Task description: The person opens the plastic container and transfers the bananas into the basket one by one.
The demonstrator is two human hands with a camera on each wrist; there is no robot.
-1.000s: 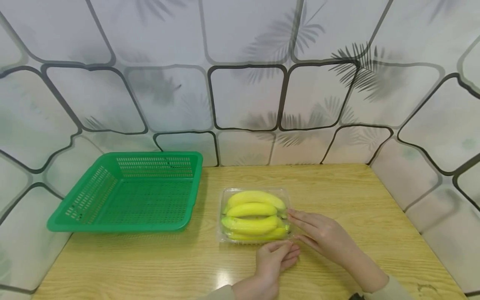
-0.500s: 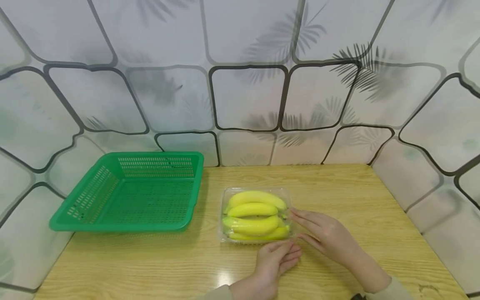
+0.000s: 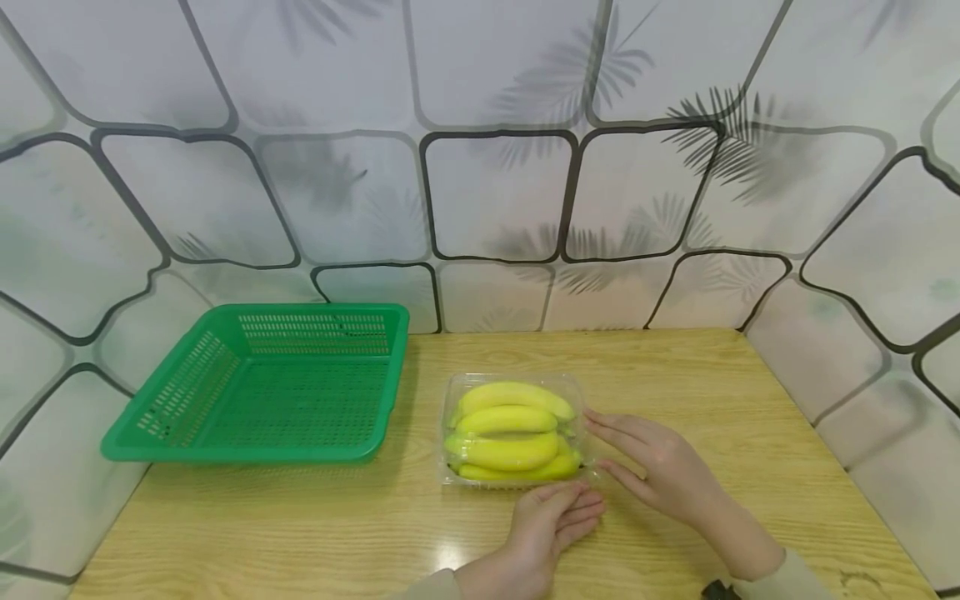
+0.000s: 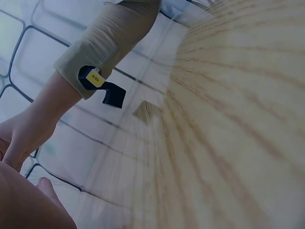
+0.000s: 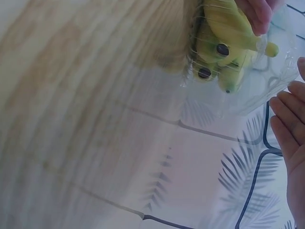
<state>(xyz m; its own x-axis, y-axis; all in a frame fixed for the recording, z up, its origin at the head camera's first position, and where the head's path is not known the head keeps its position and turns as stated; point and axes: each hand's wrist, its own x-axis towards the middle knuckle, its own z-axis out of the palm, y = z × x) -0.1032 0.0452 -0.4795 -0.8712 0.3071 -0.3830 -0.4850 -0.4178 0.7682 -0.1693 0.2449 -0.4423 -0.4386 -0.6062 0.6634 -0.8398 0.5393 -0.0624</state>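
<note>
A clear plastic clamshell box holds several yellow bananas on the table, closed over them. My left hand is at its near right corner, fingertips right at the front edge and fingers loosely extended. My right hand lies along the right side, fingers mostly straight, fingertips close to the wall and thumb apart below. In the right wrist view the dark banana ends show through the plastic, with left fingertips above and my right fingers beside the rim. The left wrist view shows only part of the hands.
An empty green plastic basket with slotted walls stands at the left of the wooden table. Patterned wall covering rises behind the table and at both sides. A black wrist strap mount sits on the right sleeve.
My right fingertips have eased slightly away from the box's right wall, and the thumb has lifted a little. My left fingers have straightened somewhat. Box and basket stay in place.
</note>
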